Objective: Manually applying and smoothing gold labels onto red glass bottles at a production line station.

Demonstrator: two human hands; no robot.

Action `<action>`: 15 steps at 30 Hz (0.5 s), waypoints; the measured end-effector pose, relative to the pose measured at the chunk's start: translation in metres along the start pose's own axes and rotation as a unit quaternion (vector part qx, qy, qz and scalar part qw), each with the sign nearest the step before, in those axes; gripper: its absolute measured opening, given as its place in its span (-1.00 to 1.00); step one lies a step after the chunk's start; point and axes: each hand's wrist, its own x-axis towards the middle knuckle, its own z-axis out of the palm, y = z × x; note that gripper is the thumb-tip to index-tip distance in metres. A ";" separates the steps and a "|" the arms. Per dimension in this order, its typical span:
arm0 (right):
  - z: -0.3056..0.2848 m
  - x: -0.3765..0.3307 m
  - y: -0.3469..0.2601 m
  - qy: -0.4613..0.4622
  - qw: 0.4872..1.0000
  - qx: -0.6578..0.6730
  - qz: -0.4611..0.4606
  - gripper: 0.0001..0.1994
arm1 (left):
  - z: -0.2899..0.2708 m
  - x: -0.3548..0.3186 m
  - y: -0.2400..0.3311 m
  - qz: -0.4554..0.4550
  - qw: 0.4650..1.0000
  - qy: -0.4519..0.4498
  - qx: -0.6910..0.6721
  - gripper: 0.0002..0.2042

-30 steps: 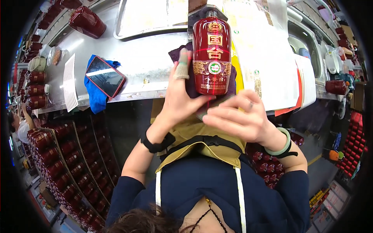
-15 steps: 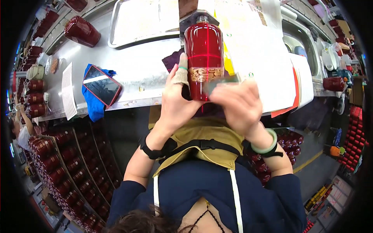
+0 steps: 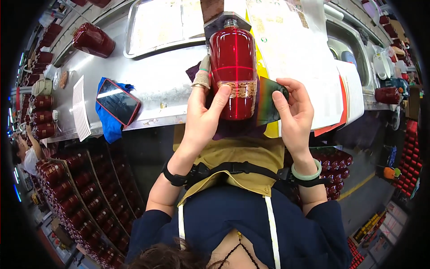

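Observation:
A dark red glass bottle (image 3: 234,50) lies at the near edge of the bench, its clear neck pointing away from me. Crossed red light lines fall on its body. Around its lower part runs a gold patterned band (image 3: 245,89). My left hand (image 3: 200,112) grips the bottle's left side, the thumb resting on the band and a cloth sleeve covering one finger. Just right of the bottle, my right hand (image 3: 296,110) pinches a thin, dark green flat sheet (image 3: 267,102) between thumb and fingers. A dark purple cloth (image 3: 239,131) lies beneath the bottle.
A dark angled block (image 3: 214,26) stands at the bottle's neck. Left are a metal tray (image 3: 128,42), a phone (image 3: 118,102) on a blue cloth, and another red bottle (image 3: 93,40). White sheets (image 3: 300,58) and a sink (image 3: 345,38) are right. Racks of bottles (image 3: 89,197) stand below left.
My right hand has moved right, off the band, and now holds the green sheet beside the bottle. My left thumb has come up onto the band. The bottle has shifted slightly left.

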 end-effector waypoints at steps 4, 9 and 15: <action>0.008 0.001 0.000 -0.002 1.000 0.012 0.021 -0.75 | 0.000 -0.002 0.000 0.000 1.000 -0.002 0.016 -0.35; 0.012 0.005 -0.003 -0.013 1.000 0.009 0.019 -0.76 | -0.007 -0.001 0.001 -0.013 1.000 -0.004 -0.020 -0.38; 0.017 0.007 -0.016 -0.023 0.999 -0.026 -0.004 -0.79 | -0.003 -0.001 0.003 -0.045 0.995 0.038 -0.083 -0.45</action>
